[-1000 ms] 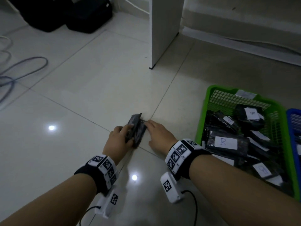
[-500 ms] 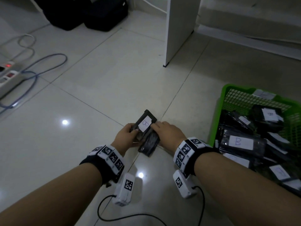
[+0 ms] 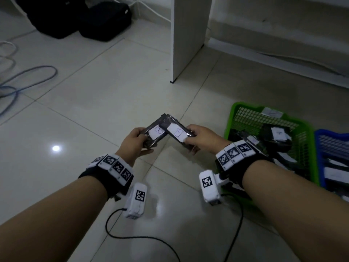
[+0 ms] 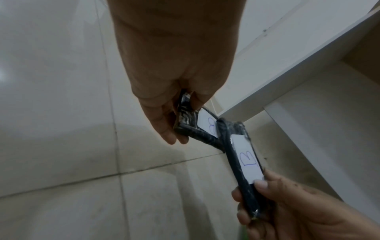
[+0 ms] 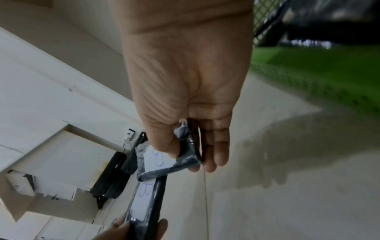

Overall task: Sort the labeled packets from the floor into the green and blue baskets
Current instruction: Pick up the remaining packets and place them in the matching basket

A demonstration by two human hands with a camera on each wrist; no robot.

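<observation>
Two dark wrapped packets are held above the tiled floor, each with a white label marked B facing up. My left hand (image 3: 146,143) pinches the left packet (image 3: 157,131) by its near end; the left wrist view shows that hand (image 4: 183,121) with thumb on top of the packet (image 4: 206,124). My right hand (image 3: 189,145) pinches the right packet (image 3: 176,132), also visible in the right wrist view (image 5: 164,160) under the thumb of that hand (image 5: 191,157). The packets' far ends overlap. The green basket (image 3: 234,114) with several labelled packets stands to the right, with the blue basket (image 3: 321,133) beyond it.
A white furniture panel (image 3: 187,35) stands on the floor straight ahead. Black bags (image 3: 81,17) lie at the far left and blue cables (image 3: 28,80) loop along the left edge. A black wrist-camera cable (image 3: 132,237) trails on the tiles near me.
Both hands have lifted off the floor, each taking one packet from the stack. The packets have been turned so their B labels face up, and they have spread apart.
</observation>
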